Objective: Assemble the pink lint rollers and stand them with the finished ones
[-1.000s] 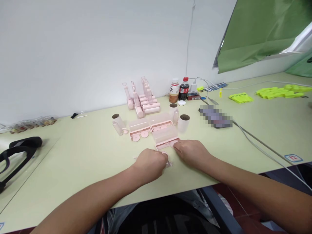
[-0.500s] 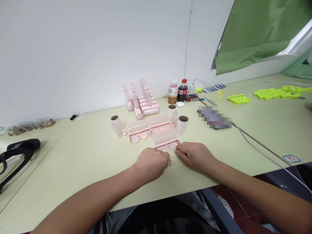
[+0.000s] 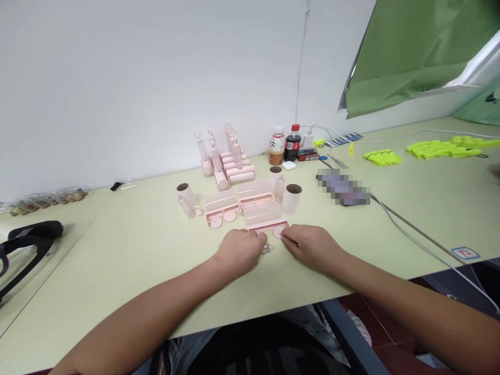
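Note:
My left hand [image 3: 242, 252] is closed near the table's front, its fingertips hidden from view. A small clear plastic piece [image 3: 269, 248] sticks out beside its thumb. My right hand [image 3: 312, 246] pinches the edge of a pink disc [image 3: 278, 232] in front of an opened pink case [image 3: 269, 225] with a translucent lid [image 3: 262, 212]. Two similar opened cases lie behind, the left one [image 3: 213, 213] with two pink discs [image 3: 223, 219] before it.
White cardboard tubes [image 3: 292, 200] and clear small bottles [image 3: 279, 188] stand around the cases. Finished-looking pink cases with tubes [image 3: 222, 179] are stacked by the wall. Drink bottles [image 3: 292, 145], a blurred phone [image 3: 344, 187], cables and yellow bundles [image 3: 383, 157] lie to the right.
My left hand has shifted slightly left and up, widening the space to my right hand. The clear piece has moved left too. My right hand stays by the disc.

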`<state>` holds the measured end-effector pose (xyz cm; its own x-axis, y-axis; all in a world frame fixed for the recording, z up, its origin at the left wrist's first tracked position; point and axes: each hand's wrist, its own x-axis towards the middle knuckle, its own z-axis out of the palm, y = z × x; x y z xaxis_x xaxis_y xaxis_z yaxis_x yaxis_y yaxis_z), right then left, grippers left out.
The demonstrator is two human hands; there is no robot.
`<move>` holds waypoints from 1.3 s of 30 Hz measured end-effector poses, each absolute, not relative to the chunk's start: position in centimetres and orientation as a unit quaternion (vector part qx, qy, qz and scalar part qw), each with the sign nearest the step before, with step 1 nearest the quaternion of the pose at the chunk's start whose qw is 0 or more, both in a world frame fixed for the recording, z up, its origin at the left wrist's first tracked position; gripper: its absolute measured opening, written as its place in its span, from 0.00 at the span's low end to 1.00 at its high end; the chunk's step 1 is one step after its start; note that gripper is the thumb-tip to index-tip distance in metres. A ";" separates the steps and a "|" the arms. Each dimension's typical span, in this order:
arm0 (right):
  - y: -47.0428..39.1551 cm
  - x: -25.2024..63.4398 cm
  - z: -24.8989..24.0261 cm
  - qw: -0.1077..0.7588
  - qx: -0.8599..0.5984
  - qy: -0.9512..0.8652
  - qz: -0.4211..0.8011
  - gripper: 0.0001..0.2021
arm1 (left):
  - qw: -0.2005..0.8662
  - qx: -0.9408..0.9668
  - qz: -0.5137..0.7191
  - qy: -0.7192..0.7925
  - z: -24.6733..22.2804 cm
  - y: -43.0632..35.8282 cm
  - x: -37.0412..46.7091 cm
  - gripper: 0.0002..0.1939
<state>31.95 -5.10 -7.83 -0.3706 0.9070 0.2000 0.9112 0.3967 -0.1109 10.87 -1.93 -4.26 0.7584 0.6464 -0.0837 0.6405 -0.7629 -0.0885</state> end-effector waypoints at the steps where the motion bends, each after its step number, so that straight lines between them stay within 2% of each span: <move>1: -5.0 32.0 -7.9 0.117 -0.550 -0.827 -0.011 0.12 | 0.028 -0.937 0.050 -0.344 -4.4 -1.9 10.9 0.10; 6: -4.6 32.3 -8.1 0.144 -0.550 -0.822 -0.025 0.11 | 0.020 -0.939 0.008 -0.343 -4.9 -1.9 10.7 0.06; 9: -4.8 32.2 -7.9 0.181 -0.540 -0.822 -0.008 0.10 | -0.027 -0.931 -0.091 -0.351 -4.6 -2.3 10.2 0.07; 13: -5.3 30.7 -6.4 0.265 -0.491 -0.820 0.131 0.09 | -0.145 -0.857 -0.379 -0.317 -3.1 -3.2 9.2 0.13; 15: -5.4 28.9 -5.3 0.297 -0.433 -0.823 0.218 0.16 | -0.208 -0.803 -0.501 -0.247 -2.4 -3.6 8.9 0.13; 17: -5.2 26.7 -4.2 0.312 -0.374 -0.817 0.310 0.25 | -0.264 -0.745 -0.586 -0.182 -1.9 -3.8 8.7 0.15; 19: -4.7 24.5 -3.5 0.323 -0.323 -0.804 0.381 0.24 | -0.307 -0.693 -0.635 -0.152 -1.6 -3.7 8.4 0.17; 21: -4.1 22.7 -3.3 0.330 -0.297 -0.792 0.420 0.15 | -0.331 -0.665 -0.651 -0.158 -1.5 -3.4 7.8 0.17; 22: -3.8 22.1 -3.4 0.330 -0.296 -0.789 0.426 0.13 | -0.329 -0.663 -0.650 -0.174 -1.6 -3.2 7.5 0.16; 26: -3.0 21.6 -4.2 0.297 -0.347 -0.797 0.395 0.18 | -0.336 -0.693 -0.573 -0.278 -2.7 -2.7 5.7 0.19; 29: -2.9 22.4 -4.8 0.244 -0.364 -0.833 0.339 0.16 | -0.434 -0.656 -0.519 -0.335 -3.6 -2.7 5.2 0.26; 33: -3.7 23.1 -5.1 0.177 -0.308 -0.876 0.326 0.18 | -0.571 -0.487 -0.563 -0.346 -3.4 -1.7 4.9 0.34; 36: -3.9 23.1 -5.1 0.249 -0.309 -0.835 0.380 0.17 | -0.572 -0.444 -0.592 -0.355 -3.2 -0.7 4.4 0.35; 39: -3.5 23.1 -4.6 0.367 -0.343 -0.754 0.423 0.11 | -0.511 -0.555 -0.516 -0.406 -3.9 -0.7 4.1 0.35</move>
<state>23.13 -3.53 -4.60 -0.4958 0.8275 0.2636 0.2065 0.4071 -0.8897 4.08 -0.70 -3.93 0.1385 0.9776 0.1582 -0.0766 -0.1487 0.9859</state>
